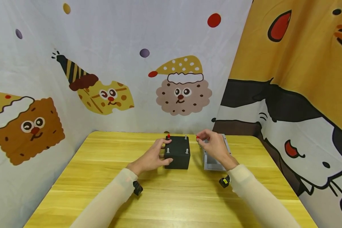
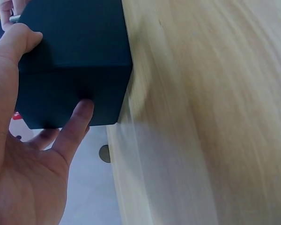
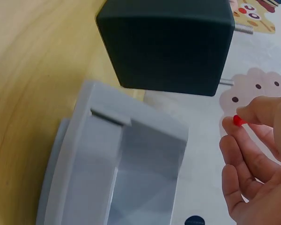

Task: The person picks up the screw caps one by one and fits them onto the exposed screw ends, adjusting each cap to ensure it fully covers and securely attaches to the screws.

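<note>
A black box (image 1: 177,153) stands on the table with upright threaded metal posts near the corners of its top. One small red cap (image 1: 168,136) sits on the far left post; the other posts show bare metal. My left hand (image 1: 151,157) holds the box from its left side, thumb at the front and fingers spread over the side and top edge. To the right of the box, my right hand (image 1: 213,145) pinches another small red cap (image 3: 237,120) between thumb and index finger. The other right fingers are loosely bent. This cap is apart from the box.
A grey open-topped container (image 3: 117,154) stands right of the black box, partly hidden under my right hand in the head view. The wooden table (image 1: 171,196) ends at a back edge against a printed cloth (image 1: 131,38). Small black devices are strapped at both wrists.
</note>
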A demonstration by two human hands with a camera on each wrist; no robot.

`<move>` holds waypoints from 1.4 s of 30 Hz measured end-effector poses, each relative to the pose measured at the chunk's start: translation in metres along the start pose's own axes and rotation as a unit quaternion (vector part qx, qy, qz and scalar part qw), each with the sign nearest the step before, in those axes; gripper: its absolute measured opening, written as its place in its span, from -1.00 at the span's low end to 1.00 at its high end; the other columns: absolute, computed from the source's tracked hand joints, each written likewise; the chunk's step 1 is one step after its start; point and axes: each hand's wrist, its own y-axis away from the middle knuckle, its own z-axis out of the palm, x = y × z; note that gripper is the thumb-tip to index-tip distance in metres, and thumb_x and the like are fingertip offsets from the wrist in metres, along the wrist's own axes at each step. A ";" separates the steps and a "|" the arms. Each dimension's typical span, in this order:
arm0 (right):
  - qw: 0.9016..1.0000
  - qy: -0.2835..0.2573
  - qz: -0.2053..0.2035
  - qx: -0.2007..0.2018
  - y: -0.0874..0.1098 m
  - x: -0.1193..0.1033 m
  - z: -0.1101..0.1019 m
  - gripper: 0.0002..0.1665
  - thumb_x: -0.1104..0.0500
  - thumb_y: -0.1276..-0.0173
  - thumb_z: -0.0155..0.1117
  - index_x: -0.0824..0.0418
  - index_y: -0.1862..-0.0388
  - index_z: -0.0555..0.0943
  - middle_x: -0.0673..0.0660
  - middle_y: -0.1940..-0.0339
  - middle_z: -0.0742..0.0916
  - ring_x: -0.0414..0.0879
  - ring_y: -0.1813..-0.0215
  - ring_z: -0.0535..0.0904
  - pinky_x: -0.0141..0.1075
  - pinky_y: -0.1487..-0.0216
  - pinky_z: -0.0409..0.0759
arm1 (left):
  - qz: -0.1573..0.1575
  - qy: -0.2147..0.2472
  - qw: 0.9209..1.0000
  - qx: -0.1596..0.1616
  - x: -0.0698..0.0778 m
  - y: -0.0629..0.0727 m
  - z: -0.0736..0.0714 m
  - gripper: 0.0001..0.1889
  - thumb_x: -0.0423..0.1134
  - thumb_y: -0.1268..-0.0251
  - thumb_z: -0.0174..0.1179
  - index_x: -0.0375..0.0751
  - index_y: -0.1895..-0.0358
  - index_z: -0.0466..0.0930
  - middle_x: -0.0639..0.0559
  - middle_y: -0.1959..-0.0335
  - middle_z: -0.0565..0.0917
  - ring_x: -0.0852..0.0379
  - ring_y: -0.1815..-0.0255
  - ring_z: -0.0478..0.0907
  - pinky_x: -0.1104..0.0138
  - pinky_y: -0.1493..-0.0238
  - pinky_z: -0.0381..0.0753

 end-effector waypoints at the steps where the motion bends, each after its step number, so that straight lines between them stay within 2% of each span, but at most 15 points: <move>1: 1.000 -0.008 -0.003 -0.003 0.000 -0.001 0.001 -0.88 0.23 -0.64 0.60 0.14 -0.07 0.86 0.05 0.14 0.94 -0.01 0.08 0.86 0.20 -0.17 0.86 | 0.001 0.002 1.000 0.001 0.000 0.000 0.000 -0.13 0.00 -0.64 0.55 0.23 -0.80 0.21 -0.10 -0.87 0.17 -0.24 -0.80 0.44 0.01 -0.57 0.80; 4: 1.000 -0.015 -0.012 -0.003 -0.001 -0.004 0.005 -0.88 0.23 -0.64 0.60 0.14 -0.07 0.86 0.04 0.15 0.93 -0.03 0.09 0.85 0.24 -0.18 0.86 | -0.001 0.000 1.000 0.000 0.001 -0.001 -0.001 -0.14 0.00 -0.64 0.54 0.23 -0.79 0.21 -0.09 -0.88 0.16 -0.23 -0.81 0.42 0.01 -0.57 0.80; 8: 1.000 -0.010 -0.022 -0.001 -0.003 -0.007 0.010 -0.89 0.22 -0.64 0.60 0.12 -0.06 0.85 0.02 0.16 0.93 -0.10 0.16 0.82 0.19 -0.10 0.87 | -0.003 -0.003 1.000 -0.003 0.000 -0.001 -0.001 -0.14 0.01 -0.64 0.54 0.25 -0.79 0.20 -0.06 -0.88 0.16 -0.20 -0.81 0.42 0.03 -0.57 0.80; 13: 1.000 -0.013 -0.027 0.000 -0.005 -0.010 0.014 -0.87 0.23 -0.63 0.61 0.12 -0.07 0.86 0.01 0.14 0.94 -0.12 0.15 0.81 0.15 -0.05 0.86 | 0.005 -0.001 1.000 0.000 -0.001 0.000 0.000 -0.14 0.01 -0.65 0.53 0.22 -0.79 0.20 -0.11 -0.87 0.16 -0.24 -0.80 0.44 -0.02 -0.58 0.79; 23: 0.999 -0.017 -0.040 0.008 -0.009 -0.014 0.022 -0.86 0.24 -0.63 0.61 0.13 -0.09 0.88 0.03 0.08 0.92 -0.09 0.11 0.83 -0.21 0.03 0.79 | -0.001 -0.003 1.000 0.000 0.004 0.002 -0.001 -0.12 -0.02 -0.64 0.54 0.18 -0.82 0.19 -0.14 -0.86 0.17 -0.27 -0.80 0.43 -0.06 -0.59 0.78; 32: 0.999 -0.010 -0.045 0.024 -0.016 -0.018 0.025 -0.88 0.24 -0.60 0.63 0.13 -0.05 0.90 0.05 0.13 0.94 -0.07 0.17 0.84 -0.27 0.14 0.80 | 0.001 -0.001 1.000 0.006 0.005 0.003 0.000 -0.14 -0.03 -0.65 0.53 0.17 -0.80 0.20 -0.12 -0.85 0.19 -0.25 -0.80 0.43 -0.05 -0.59 0.78; 42: 1.000 -0.018 -0.024 0.009 -0.020 -0.021 0.028 -0.85 0.23 -0.64 0.60 0.08 -0.11 0.89 0.06 0.05 0.96 -0.08 0.14 0.87 -0.22 0.08 0.87 | 0.008 0.001 1.000 0.006 0.004 0.002 0.002 -0.14 -0.03 -0.66 0.52 0.13 -0.80 0.19 -0.15 -0.84 0.21 -0.26 -0.78 0.44 -0.04 -0.57 0.79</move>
